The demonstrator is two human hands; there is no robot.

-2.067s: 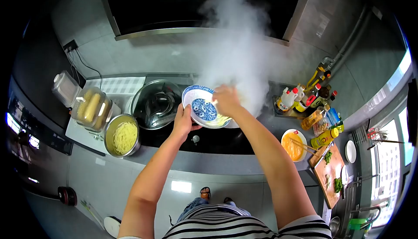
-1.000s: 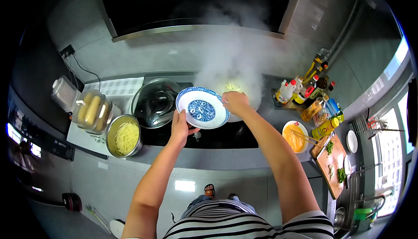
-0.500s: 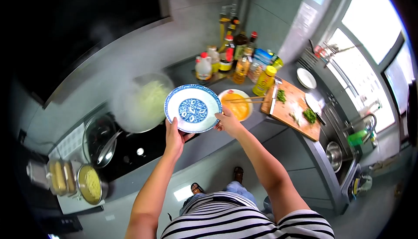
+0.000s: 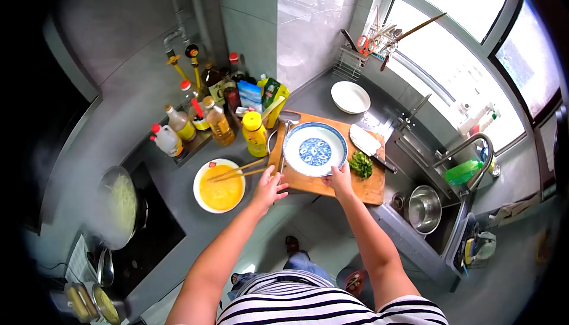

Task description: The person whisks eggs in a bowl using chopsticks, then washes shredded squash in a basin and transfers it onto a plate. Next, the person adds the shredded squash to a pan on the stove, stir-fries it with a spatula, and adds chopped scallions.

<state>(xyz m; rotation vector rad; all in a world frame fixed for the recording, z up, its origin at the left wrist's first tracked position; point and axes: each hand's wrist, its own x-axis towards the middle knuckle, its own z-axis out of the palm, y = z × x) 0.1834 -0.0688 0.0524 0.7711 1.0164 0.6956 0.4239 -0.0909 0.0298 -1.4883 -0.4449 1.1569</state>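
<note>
Blue-and-white dish (image 4: 315, 151): over the left part of the wooden chopping board (image 4: 373, 193), inner face up, blue floral medallion at centre, nothing in it. Cannot tell whether its base touches the wood.

Right hand (image 4: 339, 181): pinches the near rim of the dish, thumb on top, other fingers mostly hidden beneath.

Left hand (image 4: 268, 191): holds nothing visible; fingers spread, apart from the dish, near the board's left edge. Chopsticks (image 4: 240, 172) end close by its fingertips; contact unclear.

Same board, right of dish: a heap of chopped greens (image 4: 360, 165), just beside a broad-bladed knife (image 4: 364, 140), its dark handle pointing toward the sink (image 4: 395, 184).

Left of board: white bowl (image 4: 197, 192) of orange-yellow liquid, chopsticks laid across its rim. Behind it, a yellow bottle (image 4: 255, 136), then a cluster of sauce bottles.

Beyond the board: white plate (image 4: 351, 98) on the counter. In the sink, a metal bowl (image 4: 424, 209).

Far left: a wok (image 4: 141, 213) on the hob, pale shreds inside, steam over it, blurred.
</note>
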